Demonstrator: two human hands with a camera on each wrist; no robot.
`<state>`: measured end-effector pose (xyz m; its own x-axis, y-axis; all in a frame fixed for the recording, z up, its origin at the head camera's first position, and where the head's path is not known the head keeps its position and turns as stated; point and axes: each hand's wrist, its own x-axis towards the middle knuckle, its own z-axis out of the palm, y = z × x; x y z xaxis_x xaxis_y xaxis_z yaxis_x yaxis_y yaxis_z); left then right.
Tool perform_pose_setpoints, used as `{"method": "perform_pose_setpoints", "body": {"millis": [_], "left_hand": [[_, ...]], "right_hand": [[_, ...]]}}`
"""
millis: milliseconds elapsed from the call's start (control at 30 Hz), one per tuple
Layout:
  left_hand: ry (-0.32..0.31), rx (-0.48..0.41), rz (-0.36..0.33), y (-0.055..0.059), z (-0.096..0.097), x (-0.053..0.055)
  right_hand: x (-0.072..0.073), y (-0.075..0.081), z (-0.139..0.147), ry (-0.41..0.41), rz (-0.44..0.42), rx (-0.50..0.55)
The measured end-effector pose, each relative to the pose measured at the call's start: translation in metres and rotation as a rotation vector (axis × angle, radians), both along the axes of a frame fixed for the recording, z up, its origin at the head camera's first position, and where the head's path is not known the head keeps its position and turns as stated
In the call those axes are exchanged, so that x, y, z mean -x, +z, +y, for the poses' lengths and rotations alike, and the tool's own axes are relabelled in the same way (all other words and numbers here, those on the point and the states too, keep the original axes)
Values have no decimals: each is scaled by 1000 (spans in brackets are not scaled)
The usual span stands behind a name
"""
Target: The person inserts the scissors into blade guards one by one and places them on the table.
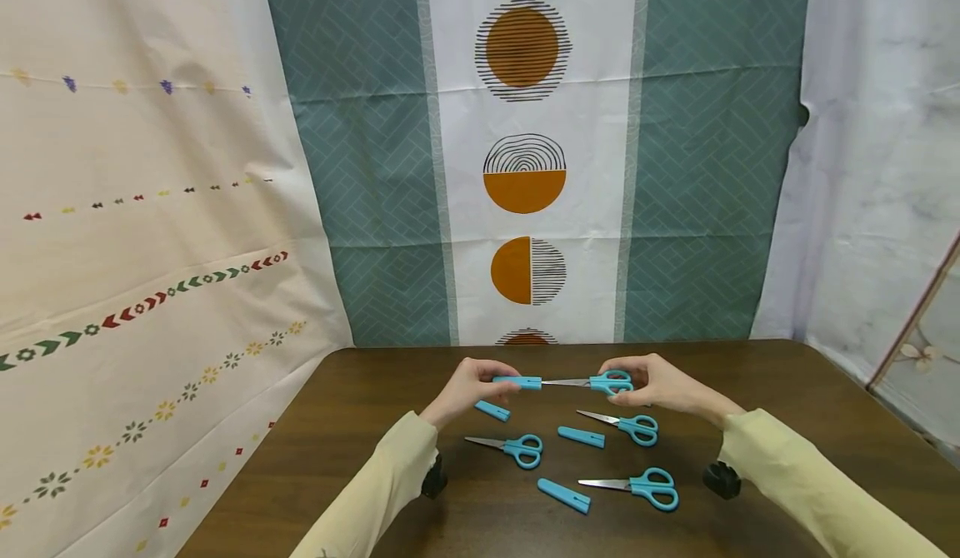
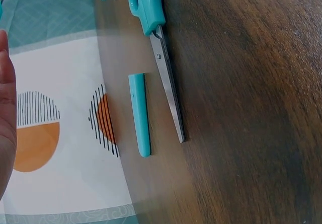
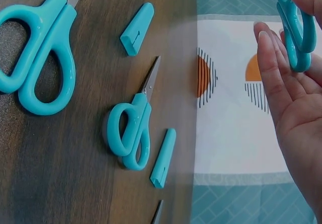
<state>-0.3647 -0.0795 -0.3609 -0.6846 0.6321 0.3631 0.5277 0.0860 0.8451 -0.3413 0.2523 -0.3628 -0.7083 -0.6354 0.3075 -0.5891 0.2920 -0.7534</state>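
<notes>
Both hands are raised above the far part of the table in the head view. My left hand [image 1: 474,385] pinches a turquoise blade cover [image 1: 519,382] between thumb and fingers. Opposite it, my right hand [image 1: 662,381] grips turquoise-handled scissors [image 1: 613,382] by the finger loops, also seen at the upper right of the right wrist view. Their blades are closed and point left, in line with the cover, the tip right at its mouth. In the left wrist view only an edge of the left hand [image 2: 6,118] shows.
Below the hands, more scissors lie on the brown wooden table [image 1: 465,516]: one pair at left [image 1: 522,450], one pair at right [image 1: 637,430], one pair in front [image 1: 652,487]. Loose covers lie among them, such as the front cover [image 1: 564,495] and middle cover [image 1: 581,436]. Patterned curtains [image 1: 375,166] hang behind.
</notes>
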Motion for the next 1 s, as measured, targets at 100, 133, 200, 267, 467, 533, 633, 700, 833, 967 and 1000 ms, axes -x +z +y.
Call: {"method": "perform_pose_setpoints", "body": {"millis": [100, 133, 200, 267, 467, 533, 633, 700, 833, 967, 1000], "left_hand": [[-10, -5, -13, 0, 1, -1], [-15, -7, -14, 0, 1, -1], [-17, -13, -18, 0, 2, -2], [-22, -19, -22, 0, 2, -2], [-26, -15, -41, 0, 4, -3], [-26, -15, -48, 0, 4, -4], [-29, -18, -45, 1, 5, -4], [-30, -19, -42, 1, 5, -4], [-23, -20, -36, 0, 6, -4], [-9, -17, -32, -1, 8, -5], [-7, -18, -33, -1, 9, -5]], "right_hand": [[0, 0, -1, 11, 2, 3], [0, -1, -1, 14, 5, 3], [0, -1, -2, 26, 7, 8], [1, -2, -3, 36, 17, 10], [1, -3, -6, 47, 19, 14], [2, -3, -7, 51, 12, 18], [2, -3, -9, 49, 4, 20], [2, -3, -10, 43, 4, 15], [1, -3, -13, 40, 5, 7], [2, -4, -16, 48, 9, 6], [2, -4, -17, 49, 12, 7]]}}
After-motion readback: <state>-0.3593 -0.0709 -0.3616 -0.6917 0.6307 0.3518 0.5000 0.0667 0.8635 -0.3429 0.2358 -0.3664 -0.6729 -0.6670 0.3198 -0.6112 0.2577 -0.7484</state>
